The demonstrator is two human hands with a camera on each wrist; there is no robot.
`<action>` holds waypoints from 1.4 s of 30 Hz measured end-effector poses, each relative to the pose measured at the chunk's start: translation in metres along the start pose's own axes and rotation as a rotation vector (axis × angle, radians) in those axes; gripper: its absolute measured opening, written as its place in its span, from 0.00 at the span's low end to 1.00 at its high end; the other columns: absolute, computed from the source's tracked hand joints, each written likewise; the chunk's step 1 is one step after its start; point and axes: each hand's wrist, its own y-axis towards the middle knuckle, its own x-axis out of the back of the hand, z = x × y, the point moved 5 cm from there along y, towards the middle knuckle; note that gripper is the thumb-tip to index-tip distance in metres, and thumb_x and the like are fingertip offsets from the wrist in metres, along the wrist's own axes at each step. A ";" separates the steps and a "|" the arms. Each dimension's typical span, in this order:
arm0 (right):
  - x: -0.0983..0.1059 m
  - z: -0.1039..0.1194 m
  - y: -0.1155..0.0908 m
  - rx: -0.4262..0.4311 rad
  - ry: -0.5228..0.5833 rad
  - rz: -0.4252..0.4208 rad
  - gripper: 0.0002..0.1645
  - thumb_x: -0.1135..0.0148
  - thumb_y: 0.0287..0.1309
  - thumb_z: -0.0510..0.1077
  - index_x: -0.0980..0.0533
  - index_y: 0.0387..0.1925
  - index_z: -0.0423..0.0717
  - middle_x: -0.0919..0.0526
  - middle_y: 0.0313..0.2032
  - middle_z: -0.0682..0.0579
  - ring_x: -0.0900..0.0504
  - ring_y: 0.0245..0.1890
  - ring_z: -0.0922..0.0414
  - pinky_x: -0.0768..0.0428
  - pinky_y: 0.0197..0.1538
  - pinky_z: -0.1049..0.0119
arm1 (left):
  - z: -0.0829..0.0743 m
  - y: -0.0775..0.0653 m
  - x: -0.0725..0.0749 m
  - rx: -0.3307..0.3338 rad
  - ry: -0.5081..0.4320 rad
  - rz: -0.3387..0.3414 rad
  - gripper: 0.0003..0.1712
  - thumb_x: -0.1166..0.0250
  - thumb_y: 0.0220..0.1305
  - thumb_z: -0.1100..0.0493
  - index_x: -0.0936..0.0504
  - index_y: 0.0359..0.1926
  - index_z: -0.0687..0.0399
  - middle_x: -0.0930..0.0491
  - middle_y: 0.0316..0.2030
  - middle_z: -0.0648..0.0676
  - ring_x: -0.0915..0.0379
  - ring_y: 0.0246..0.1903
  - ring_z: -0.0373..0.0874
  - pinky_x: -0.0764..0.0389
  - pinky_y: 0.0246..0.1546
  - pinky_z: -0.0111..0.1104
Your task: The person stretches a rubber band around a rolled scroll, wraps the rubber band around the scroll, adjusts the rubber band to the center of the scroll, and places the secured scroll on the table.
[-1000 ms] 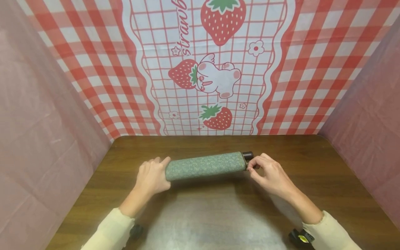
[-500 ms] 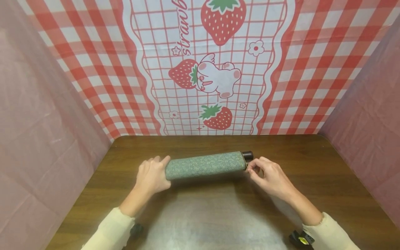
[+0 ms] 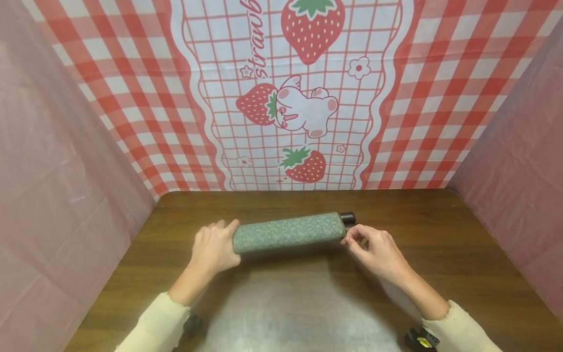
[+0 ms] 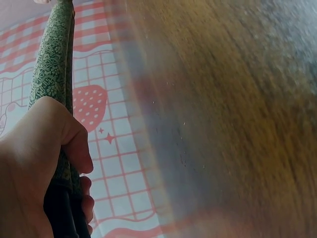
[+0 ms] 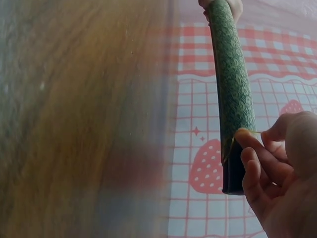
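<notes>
A rolled scroll (image 3: pixel 288 232) with green floral cloth and dark roller ends (image 3: pixel 347 218) is held slantwise above the wooden table, its right end higher. My left hand (image 3: pixel 215 248) grips the left end, thumb and fingers wrapped round it. In the left wrist view, black roller ends (image 4: pixel 60 210) stick out below that hand. At the right end, my right hand (image 3: pixel 374 247) pinches a thin yellowish cord (image 5: pixel 229 151) between thumb and forefinger. The cord runs close against the cloth near the dark end. The other fingers of this hand are bent.
The brown wooden table (image 3: pixel 281 303) spreads beneath both hands. A red-and-white strawberry-print cloth (image 3: pixel 303 122) hangs behind its far edge. Pink cloth walls (image 3: pixel 66 171) stand at the left and right sides.
My right hand has shifted slightly left and down along the scroll's right end. The left hand keeps its grip, and the scroll has barely moved.
</notes>
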 end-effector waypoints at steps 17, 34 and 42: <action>-0.014 0.011 -0.001 -0.151 0.091 -0.015 0.09 0.31 0.71 0.32 0.16 0.35 0.49 0.03 0.35 0.54 0.11 0.28 0.66 0.17 0.33 0.74 | -0.006 -0.001 0.001 -0.022 0.022 -0.023 0.42 0.22 0.34 0.53 0.13 0.60 0.49 0.13 0.35 0.60 0.23 0.25 0.55 0.23 0.24 0.44; -0.012 0.008 0.000 -0.173 0.065 -0.025 0.07 0.29 0.69 0.32 0.15 0.36 0.47 0.10 0.27 0.59 0.15 0.27 0.72 0.17 0.35 0.74 | -0.011 -0.001 0.000 -0.061 0.030 -0.060 0.40 0.23 0.32 0.54 0.14 0.57 0.48 0.13 0.34 0.58 0.22 0.26 0.55 0.21 0.28 0.44; -0.011 0.006 -0.002 -0.174 0.037 -0.064 0.07 0.29 0.67 0.31 0.15 0.36 0.46 0.11 0.24 0.59 0.14 0.25 0.70 0.22 0.30 0.74 | -0.012 -0.005 0.004 -0.104 0.055 -0.149 0.39 0.23 0.30 0.55 0.14 0.54 0.48 0.14 0.32 0.57 0.23 0.25 0.52 0.24 0.27 0.41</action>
